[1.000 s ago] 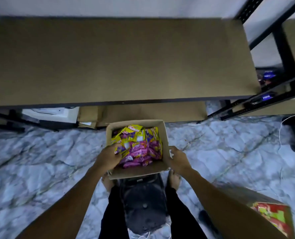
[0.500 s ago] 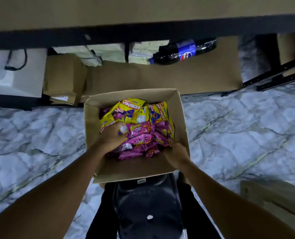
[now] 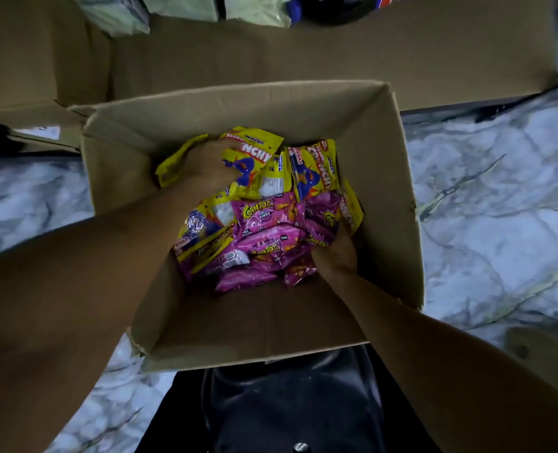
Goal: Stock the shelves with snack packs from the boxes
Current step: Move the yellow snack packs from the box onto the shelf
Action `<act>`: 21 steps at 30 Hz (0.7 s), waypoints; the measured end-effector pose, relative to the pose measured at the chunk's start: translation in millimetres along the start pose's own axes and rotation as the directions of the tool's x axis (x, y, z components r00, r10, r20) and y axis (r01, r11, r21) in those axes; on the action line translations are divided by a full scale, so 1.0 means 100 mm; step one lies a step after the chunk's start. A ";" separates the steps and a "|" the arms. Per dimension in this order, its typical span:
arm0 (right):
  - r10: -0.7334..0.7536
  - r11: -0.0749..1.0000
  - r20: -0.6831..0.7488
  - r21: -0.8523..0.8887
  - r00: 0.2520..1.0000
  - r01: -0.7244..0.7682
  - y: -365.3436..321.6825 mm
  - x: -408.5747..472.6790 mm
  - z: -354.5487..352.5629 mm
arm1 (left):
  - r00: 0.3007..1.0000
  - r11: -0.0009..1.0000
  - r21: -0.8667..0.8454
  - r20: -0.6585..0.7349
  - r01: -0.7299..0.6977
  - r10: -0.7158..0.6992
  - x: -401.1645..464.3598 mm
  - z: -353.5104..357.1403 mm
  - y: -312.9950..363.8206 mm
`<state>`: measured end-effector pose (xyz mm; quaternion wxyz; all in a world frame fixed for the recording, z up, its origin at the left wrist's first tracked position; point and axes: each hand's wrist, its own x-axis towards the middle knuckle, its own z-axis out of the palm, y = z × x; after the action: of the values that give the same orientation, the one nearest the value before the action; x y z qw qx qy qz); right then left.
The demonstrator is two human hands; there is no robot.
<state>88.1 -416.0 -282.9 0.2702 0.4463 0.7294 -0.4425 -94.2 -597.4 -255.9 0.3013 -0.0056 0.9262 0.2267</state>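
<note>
Down in the open cardboard box [image 3: 398, 191] on the marble floor [image 3: 493, 204] both hands are digging: the left hand [image 3: 207, 166] has its fingers curled round a yellow snack pack [image 3: 254, 158], while the right hand [image 3: 334, 256] burrows beside the pink snack packs [image 3: 264, 237] and I cannot tell its grip. Light, puffy, crinkly, slippery bags, I'd say: take them by the sealed edges, gently, or gather several together

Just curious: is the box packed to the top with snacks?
No, the packs lie low in the box, with bare walls showing above them.
</note>
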 end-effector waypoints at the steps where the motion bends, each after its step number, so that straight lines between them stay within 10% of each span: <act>1: -0.007 1.000 -0.013 -0.012 1.000 0.007 0.03 0.09 0.05 | 0.999 1.000 -0.018 -0.036 0.003 -0.003 0.05 0.06 -0.05; 5: 0.002 1.000 0.007 -0.032 1.000 -0.001 0.15 0.34 0.13 | 0.991 0.993 -0.113 -0.132 0.017 -0.032 0.10 0.36 -0.18; 9: -0.047 0.990 -0.044 -0.133 0.998 0.040 0.40 0.25 0.09 | 1.000 0.963 -0.269 -0.022 0.012 -0.018 -0.28 0.72 -0.31; 14: -0.172 0.955 -0.129 -0.264 0.977 0.134 0.42 -0.29 -0.03 | 0.941 0.830 -0.445 0.142 0.337 -0.307 -0.84 0.77 -0.43; 21: -0.039 0.970 0.024 -0.240 0.999 0.043 0.15 -1.05 -0.44 | 0.923 0.744 -0.547 0.249 0.384 -0.294 -1.71 0.34 -0.23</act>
<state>149.3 -416.6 -185.6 0.3199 0.3910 0.7841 -0.3605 67.7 -624.9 -194.3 0.3881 -0.2500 0.7692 0.4418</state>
